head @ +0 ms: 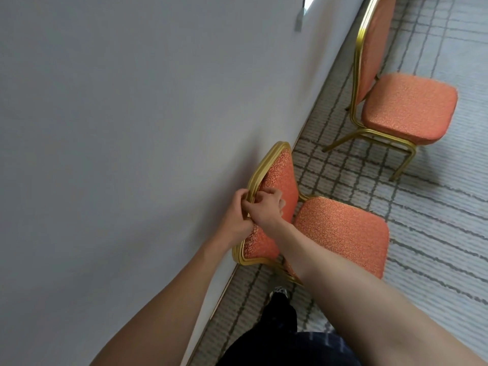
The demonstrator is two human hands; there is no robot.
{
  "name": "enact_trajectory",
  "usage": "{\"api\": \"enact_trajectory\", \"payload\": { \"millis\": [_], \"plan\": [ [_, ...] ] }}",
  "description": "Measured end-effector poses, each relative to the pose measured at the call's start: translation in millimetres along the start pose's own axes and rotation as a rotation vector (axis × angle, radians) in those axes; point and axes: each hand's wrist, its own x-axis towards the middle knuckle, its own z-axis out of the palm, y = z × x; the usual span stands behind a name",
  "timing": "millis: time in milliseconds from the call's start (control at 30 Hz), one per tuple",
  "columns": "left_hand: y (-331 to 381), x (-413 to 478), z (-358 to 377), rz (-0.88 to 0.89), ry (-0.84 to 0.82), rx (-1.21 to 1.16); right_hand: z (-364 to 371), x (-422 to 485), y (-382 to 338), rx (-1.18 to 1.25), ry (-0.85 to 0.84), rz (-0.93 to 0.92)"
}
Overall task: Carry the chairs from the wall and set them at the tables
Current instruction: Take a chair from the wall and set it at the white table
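Both hands are on the near chair (343,233), which stands on the carpet (435,247) at the carpet's edge by the wall (132,128), its back turned to the wall and just beside it. The chair has orange patterned upholstery and a gold metal frame. Whether its legs are on the carpet or lifted cannot be told, since the arms and seat hide them.

The left hand (237,215) reaches in on the wall side and grips the gold top rail (264,165) of the backrest, fingers curled over the frame. The right hand (266,207) is touching it on the seat side, its fingers also curled round the same rail and its knuckles in front of the upholstered back. The two hands are pressed together at about the middle of the rail.

A second chair (409,107) of the same make stands farther along the same edge of the carpet, well apart from the near one, back to the wall and all visible legs on the floor. The carpet is pale with a grid of grey lines.

Near the bottom edge, dark trousers (277,326) and one shoe (280,290) show on the carpet close to the wall, just behind the near chair.
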Motion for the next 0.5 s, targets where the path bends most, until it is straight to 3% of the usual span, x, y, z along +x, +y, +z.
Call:
{"api": "enact_trajectory", "payload": {
  "millis": [133,233,500],
  "plan": [
    [17,-2,-2,0.069,0.083,0.121,-5,-12,5,0.003,0.024,-0.001],
    [34,1,1,0.245,0.095,0.437,-22,-20,12,0.036,0.035,0.009],
    [87,6,36,0.679,-0.147,0.788,-94,-56,41,0.102,0.154,0.026]
  ]
}}
